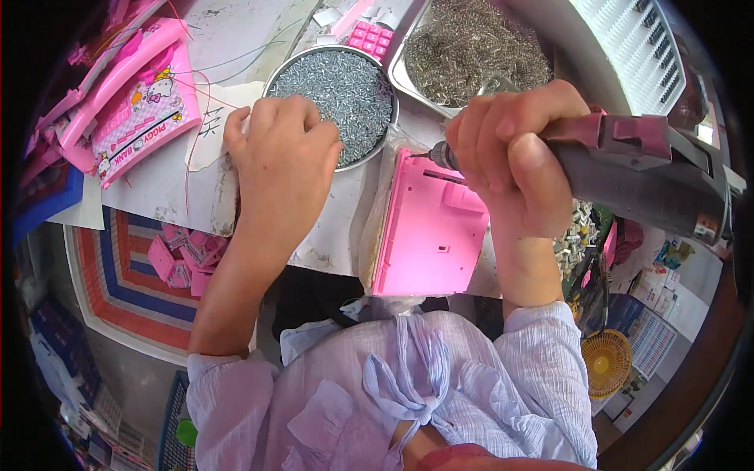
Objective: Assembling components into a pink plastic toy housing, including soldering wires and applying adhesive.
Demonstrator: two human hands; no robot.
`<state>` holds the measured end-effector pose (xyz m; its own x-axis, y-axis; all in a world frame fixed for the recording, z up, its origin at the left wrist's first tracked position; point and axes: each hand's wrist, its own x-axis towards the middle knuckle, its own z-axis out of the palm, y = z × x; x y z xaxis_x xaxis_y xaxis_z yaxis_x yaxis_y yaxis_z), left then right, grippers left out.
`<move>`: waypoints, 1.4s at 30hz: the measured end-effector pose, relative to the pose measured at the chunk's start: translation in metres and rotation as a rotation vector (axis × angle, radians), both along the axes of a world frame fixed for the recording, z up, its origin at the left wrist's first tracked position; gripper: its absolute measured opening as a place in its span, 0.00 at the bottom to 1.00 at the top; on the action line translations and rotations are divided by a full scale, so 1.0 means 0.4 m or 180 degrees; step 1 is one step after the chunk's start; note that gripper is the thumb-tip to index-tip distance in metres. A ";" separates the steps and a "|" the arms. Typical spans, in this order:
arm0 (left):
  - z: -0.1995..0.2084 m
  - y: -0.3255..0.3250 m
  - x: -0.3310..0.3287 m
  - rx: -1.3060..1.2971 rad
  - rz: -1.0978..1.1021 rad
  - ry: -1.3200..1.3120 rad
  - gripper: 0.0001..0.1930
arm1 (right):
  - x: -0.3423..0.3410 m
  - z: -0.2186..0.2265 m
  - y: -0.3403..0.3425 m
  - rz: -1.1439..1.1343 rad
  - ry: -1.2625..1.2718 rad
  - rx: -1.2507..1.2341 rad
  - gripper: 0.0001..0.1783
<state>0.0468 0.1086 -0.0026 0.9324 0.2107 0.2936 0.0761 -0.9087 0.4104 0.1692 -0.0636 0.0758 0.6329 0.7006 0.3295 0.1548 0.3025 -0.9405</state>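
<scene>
My left hand [287, 169] hangs over the left side of a round metal bowl [397, 118] full of small silvery screws [338, 86]. Its fingers are curled down; the fingertips, and anything between them, are hidden. My right hand [514, 137] is wrapped round a dark electric screwdriver [640, 177], held almost level. The thin bit points left, over the top left corner of a flat pink plastic panel [432, 235]. That panel lies in front of me at the table edge, on a pad covered with clear plastic. Whether the bit touches the panel I cannot tell.
A metal tray [399, 67] of small brownish metal parts stands behind the panel. Pink plastic cases [145, 118] with loose thin wires are at the left. More pink parts [184, 255] lie in a striped container below. A white ridged bin [620, 47] stands far right, a yellow basket [606, 363] lower right.
</scene>
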 end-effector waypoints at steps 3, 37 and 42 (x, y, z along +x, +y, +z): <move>-0.019 -0.007 0.001 -0.0115 0.0042 -0.0053 0.06 | 0.003 -0.005 0.009 -0.0044 -0.0157 -0.0182 0.07; -0.021 -0.017 0.014 -0.0818 -0.0488 -0.0865 0.04 | -0.061 0.051 -0.030 0.0423 0.0425 0.0455 0.13; 0.056 -0.105 -0.079 -0.1290 -0.1049 -0.0793 0.08 | -0.100 0.105 -0.054 0.0564 0.0157 0.0476 0.13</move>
